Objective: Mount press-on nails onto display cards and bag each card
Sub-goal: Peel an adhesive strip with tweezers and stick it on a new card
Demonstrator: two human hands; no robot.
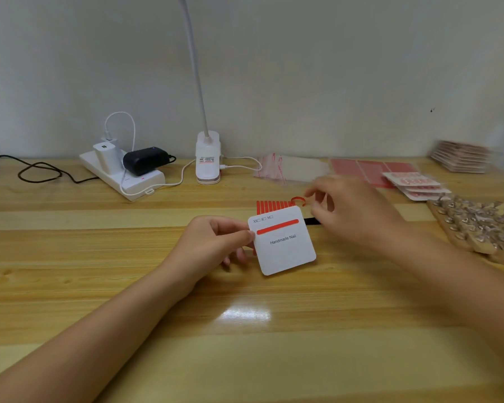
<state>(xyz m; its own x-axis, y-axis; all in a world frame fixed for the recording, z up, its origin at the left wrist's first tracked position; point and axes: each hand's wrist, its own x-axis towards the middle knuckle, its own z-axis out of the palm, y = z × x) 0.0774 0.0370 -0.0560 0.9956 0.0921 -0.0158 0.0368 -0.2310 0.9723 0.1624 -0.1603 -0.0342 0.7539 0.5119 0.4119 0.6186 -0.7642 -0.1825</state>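
In front of the lamp base [207, 158], the left hand [213, 242] pinches the white card [284, 242] by its left edge. It looks light and bendy. The right hand [349, 210] pinches a curling red strip [298, 200] just behind the card.

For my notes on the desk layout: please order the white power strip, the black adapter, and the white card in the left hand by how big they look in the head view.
1. White power strip, largest.
2. White card pinched by the left hand; it lies nearer the camera, so this rank is unsure.
3. Black adapter, smallest.
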